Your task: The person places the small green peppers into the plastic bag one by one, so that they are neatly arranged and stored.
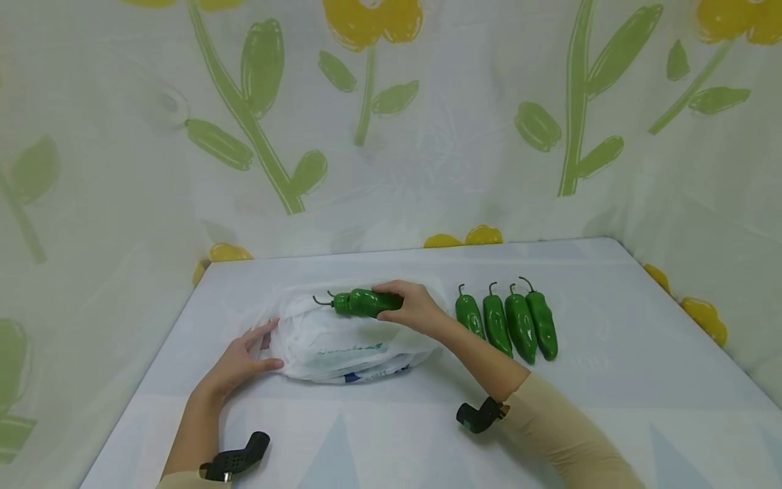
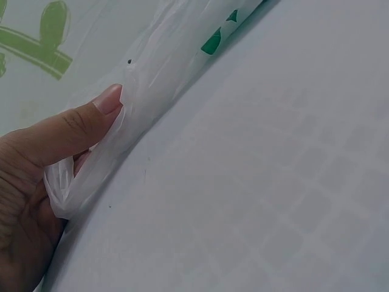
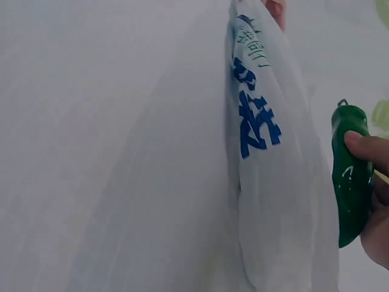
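A white plastic bag (image 1: 342, 339) with blue and green print lies on the table. My left hand (image 1: 241, 360) is at the bag's left end; in the left wrist view its thumb (image 2: 100, 112) presses the bag's edge, with fingers partly hidden behind the plastic. My right hand (image 1: 418, 309) grips a glossy green pepper (image 1: 366, 303) lengthwise over the bag, stem towards the left. Another green pepper (image 1: 341, 304) shows just past its stem end, mostly hidden by it. In the right wrist view the held pepper (image 3: 349, 176) sits between thumb and fingers, beside the bag's printed side.
Several green peppers (image 1: 519, 326) lie side by side right of the bag, stems towards the back; my right forearm passes in front of them. A flower-print curtain (image 1: 458, 136) rises behind the white table (image 1: 586, 435).
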The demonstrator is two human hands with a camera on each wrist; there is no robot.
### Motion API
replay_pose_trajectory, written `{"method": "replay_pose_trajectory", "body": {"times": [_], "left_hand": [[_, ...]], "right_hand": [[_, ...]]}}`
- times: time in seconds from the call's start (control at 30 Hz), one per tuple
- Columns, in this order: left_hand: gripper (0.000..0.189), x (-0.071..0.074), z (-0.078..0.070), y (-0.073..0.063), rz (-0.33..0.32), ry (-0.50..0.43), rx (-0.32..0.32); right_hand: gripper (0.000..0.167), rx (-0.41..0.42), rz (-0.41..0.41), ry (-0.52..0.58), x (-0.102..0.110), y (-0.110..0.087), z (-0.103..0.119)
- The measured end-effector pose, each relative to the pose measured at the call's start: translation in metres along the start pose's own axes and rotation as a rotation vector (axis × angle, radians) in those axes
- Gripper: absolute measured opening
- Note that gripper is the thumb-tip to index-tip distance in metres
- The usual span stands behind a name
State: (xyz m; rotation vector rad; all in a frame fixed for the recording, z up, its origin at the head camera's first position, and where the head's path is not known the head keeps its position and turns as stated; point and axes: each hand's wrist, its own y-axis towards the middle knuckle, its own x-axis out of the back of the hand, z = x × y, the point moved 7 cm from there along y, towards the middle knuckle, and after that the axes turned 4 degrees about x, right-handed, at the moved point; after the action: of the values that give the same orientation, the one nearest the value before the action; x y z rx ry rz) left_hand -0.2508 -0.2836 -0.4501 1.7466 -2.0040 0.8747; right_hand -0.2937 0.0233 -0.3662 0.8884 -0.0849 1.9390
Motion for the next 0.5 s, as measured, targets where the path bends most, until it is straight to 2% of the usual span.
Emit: {"method": "replay_pose_trajectory", "body": {"times": [0.17,0.37,0.5], "left_hand": [[0.095,0.001,-0.001,0.001,-0.011,0.015,-0.017],[0.097,0.000,0.003,-0.001,-0.003,0.021,0.005],[0.096,-0.002,0.003,0.000,-0.008,0.035,0.003]], "right_hand": [[0.047,-0.012,0.018,-0.020,-0.016,0.010,-0.001],[0.048,-0.054,0.071,-0.037,-0.037,0.016,-0.006],[0.049,-0.077,0.082,-0.057,-0.044,0.018,-0.011]]}}
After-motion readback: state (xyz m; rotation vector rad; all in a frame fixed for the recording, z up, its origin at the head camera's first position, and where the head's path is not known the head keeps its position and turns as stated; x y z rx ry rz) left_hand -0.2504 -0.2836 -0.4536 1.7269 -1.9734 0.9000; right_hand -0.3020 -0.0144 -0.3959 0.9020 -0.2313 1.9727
